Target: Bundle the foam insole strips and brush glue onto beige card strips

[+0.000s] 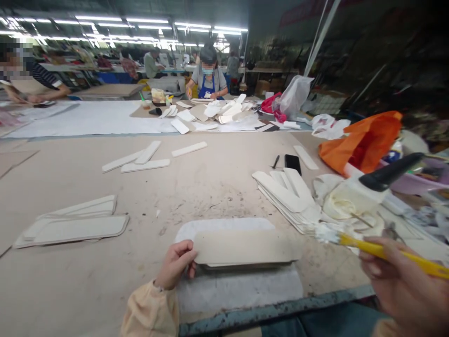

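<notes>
My left hand [178, 263] pinches the left end of a beige rectangular panel [245, 247]. Under the panel lies a larger white sheet with rounded corners [242, 285], near the table's front edge. My right hand [400, 276] is closed round the yellow handle of a brush [368, 246] at the right. White glue-like stuff covers the brush's bristles, which are close to a translucent plastic container [351, 199] with a black handle. Left of that container sits a fanned stack of off-white strips [287, 199].
Pale panels [80, 229] lie stacked at the left, with loose strips [145, 161] farther back. A black phone [293, 164] and an orange bag [365, 140] are at the right. Across the table a masked co-worker [208, 79] sits behind piled pieces; another person [31, 75] is at far left.
</notes>
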`<state>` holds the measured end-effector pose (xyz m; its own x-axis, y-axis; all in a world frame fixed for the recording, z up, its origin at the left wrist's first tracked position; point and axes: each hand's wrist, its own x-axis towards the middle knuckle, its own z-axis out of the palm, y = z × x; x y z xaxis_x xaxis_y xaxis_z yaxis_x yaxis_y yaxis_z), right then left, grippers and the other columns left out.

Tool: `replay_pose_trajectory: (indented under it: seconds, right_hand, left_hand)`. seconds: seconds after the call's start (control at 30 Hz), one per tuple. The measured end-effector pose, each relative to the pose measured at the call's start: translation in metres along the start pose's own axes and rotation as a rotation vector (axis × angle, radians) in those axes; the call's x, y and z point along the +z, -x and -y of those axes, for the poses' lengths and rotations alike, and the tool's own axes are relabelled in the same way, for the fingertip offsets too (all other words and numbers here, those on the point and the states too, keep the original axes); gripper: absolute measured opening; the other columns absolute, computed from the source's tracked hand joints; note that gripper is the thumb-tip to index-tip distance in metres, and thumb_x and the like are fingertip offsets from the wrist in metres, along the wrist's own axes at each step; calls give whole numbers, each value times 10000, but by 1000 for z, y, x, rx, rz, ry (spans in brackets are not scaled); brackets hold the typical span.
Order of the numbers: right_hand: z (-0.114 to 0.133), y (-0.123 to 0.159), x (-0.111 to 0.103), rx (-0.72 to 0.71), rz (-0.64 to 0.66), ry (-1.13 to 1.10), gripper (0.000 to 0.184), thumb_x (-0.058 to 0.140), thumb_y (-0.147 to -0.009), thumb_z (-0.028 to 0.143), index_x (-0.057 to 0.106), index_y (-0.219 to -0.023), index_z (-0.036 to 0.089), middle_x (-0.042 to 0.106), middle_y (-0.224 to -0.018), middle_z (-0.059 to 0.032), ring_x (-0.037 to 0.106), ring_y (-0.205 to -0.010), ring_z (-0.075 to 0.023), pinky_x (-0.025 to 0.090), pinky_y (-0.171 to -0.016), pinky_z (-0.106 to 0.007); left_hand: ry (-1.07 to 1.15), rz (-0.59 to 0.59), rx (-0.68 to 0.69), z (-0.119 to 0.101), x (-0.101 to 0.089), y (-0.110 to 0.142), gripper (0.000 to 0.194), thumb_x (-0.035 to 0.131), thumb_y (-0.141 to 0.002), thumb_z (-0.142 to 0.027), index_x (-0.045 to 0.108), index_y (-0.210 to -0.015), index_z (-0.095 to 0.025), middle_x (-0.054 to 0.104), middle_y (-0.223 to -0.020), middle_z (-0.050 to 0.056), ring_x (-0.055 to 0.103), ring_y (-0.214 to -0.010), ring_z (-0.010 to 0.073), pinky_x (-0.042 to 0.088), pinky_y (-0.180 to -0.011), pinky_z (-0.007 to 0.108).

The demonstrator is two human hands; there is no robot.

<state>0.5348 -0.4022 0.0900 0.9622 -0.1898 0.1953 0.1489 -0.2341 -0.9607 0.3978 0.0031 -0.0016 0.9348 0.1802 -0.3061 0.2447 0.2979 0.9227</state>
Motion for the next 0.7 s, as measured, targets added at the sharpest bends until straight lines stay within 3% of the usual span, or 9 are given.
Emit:
replay_pose_trajectory:
  seconds: [0.03, 0.1, 0.2, 0.33, 0.5, 0.7]
  right_hand:
    - [12, 16, 21, 110, 64, -101, 138, 600, -795, 428, 667, -791, 308, 570, -595, -66, 473, -446, -142, 296, -357, -300]
    - [32, 43, 60, 184, 140, -231, 153, 638, -782, 423, 667, -837, 283, 564, -574, -38, 469, -440, -132, 332, -350, -259]
    - [51, 74, 106, 180, 313, -262, 224, 629, -816, 427, 649, -930, 235, 588, -607, -24, 481, -438, -122, 384, -368, -240]
    - [63, 96, 148, 192, 472, -196, 289, 587, -853, 453, 611, -907, 170, 587, -608, -1, 486, -440, -90, 397, -413, -204]
    - [64, 108, 177, 211, 539, -146, 313, 574, -850, 472, 596, -850, 160, 573, -558, 20, 471, -414, -70, 375, -414, -178]
    - [54, 108, 185, 203, 572, -102, 313, 560, -861, 477, 592, -854, 166, 590, -574, 16, 487, -412, -77, 375, -414, -179]
  left_hand:
    - [3, 3, 4, 1, 0, 0, 437, 713, -675, -524, 479, -607, -161, 525, -454, -46, 461, -318, 69, 339, -331, 173]
    - [-16, 14, 5, 3, 0, 1, 435, 714, -677, -518, 470, -613, -164, 529, -450, -48, 462, -319, 65, 335, -331, 163]
    - [-65, 26, -2, 6, -2, 1, 443, 704, -683, -531, 466, -613, -163, 532, -437, -45, 451, -308, 58, 311, -322, 150]
    - [-109, 75, 7, 9, -5, -1, 468, 696, -669, -566, 482, -591, -157, 535, -432, -35, 441, -298, 59, 303, -310, 155]
    - [-102, 95, 34, 10, -6, -2, 445, 677, -707, -541, 488, -592, -155, 549, -447, -31, 445, -306, 54, 295, -314, 148]
    - [-97, 111, 44, 9, -6, -2, 443, 680, -716, -529, 497, -587, -146, 553, -450, -26, 457, -313, 52, 300, -322, 142]
